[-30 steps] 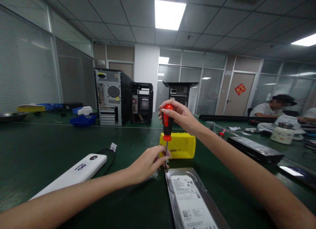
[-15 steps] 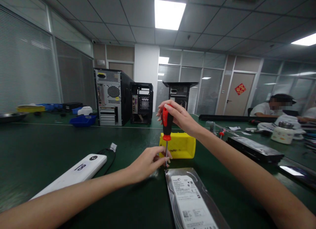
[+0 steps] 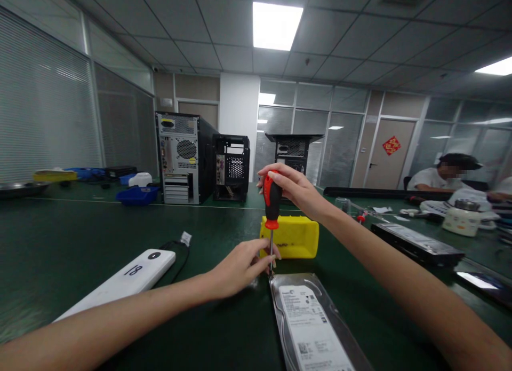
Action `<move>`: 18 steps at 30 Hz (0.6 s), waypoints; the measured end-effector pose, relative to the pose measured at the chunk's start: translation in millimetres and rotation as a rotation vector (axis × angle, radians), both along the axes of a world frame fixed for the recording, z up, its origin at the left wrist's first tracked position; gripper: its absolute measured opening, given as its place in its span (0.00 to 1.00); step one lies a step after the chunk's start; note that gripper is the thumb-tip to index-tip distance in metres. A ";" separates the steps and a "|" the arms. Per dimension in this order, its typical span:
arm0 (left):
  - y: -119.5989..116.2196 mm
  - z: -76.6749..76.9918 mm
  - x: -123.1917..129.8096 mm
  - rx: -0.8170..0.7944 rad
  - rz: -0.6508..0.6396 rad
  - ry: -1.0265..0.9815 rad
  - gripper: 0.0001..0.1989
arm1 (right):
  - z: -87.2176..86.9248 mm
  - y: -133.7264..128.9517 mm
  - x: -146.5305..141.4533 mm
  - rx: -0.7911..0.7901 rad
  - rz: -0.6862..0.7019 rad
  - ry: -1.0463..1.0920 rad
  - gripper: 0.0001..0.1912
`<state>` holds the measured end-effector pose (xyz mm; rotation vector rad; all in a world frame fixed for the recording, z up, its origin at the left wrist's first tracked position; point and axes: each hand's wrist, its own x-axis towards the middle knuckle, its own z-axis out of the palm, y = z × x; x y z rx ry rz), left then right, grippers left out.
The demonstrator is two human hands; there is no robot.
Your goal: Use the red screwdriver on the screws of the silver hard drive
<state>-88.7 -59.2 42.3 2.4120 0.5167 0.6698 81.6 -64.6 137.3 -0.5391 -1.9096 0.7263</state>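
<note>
A red-and-black screwdriver (image 3: 272, 201) stands nearly upright at the centre, its tip at the far left corner of a hard drive (image 3: 310, 328). My right hand (image 3: 294, 187) grips the top of the handle with fingers curled round it. Lower down, my left hand (image 3: 244, 267) has thumb and fingers closed about the metal shaft, just above the drive's corner. The drive lies flat, its white label facing up. What the tip meets is too small to make out. Right behind the left fingers is a yellow bin (image 3: 298, 236) with small dark pieces inside, perhaps screws.
A white power bank (image 3: 124, 283) marked 18 lies left, a cable beside it. Computer cases (image 3: 186, 157) stand at the back, near a blue tray (image 3: 136, 196). On the right are another drive (image 3: 418, 243), a phone (image 3: 484, 285), a white jar (image 3: 462, 219) and a seated person (image 3: 444, 173).
The view has shifted very slightly, so everything sits a little further right. Both hands, the screwdriver and the hard drive keep nearly the same pose.
</note>
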 end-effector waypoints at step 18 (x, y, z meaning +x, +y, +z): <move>2.7 -3.0 0.7 -0.053 0.000 0.019 0.09 | 0.7 -1.1 -6.5 0.009 -0.059 0.081 0.10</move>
